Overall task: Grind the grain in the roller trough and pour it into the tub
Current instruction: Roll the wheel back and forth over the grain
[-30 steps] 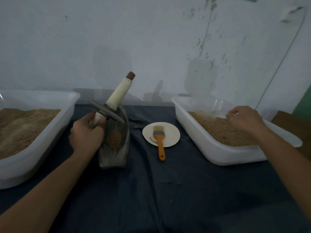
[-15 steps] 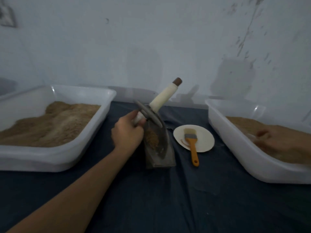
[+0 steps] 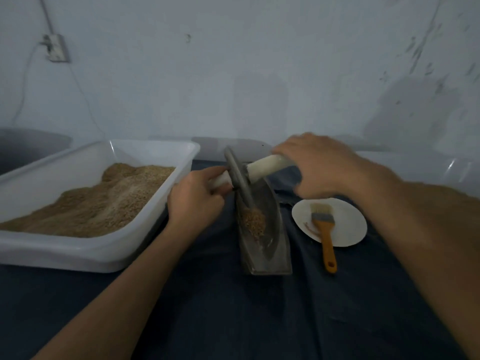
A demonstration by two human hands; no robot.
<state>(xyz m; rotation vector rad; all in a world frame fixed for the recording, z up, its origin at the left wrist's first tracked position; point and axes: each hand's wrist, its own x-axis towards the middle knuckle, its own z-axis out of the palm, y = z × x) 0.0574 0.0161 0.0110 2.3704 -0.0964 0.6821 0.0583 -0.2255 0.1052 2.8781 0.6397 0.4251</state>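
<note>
A grey boat-shaped roller trough stands on the dark cloth at the centre, with a small heap of brown grain inside. A grey roller wheel on a white-wrapped axle sits in the trough, tilted to the left. My left hand grips the axle's left end. My right hand curls over the axle's right end. A white tub heaped with ground grain lies to the left.
A white paper plate right of the trough carries an orange-handled brush. A second white tub shows at the right, partly behind my forearm. The wall stands close behind, with a socket and cable at upper left.
My right hand left the right tub and took hold of the axle's right end. The axle dropped from steeply raised to nearly level. The view swung left.
</note>
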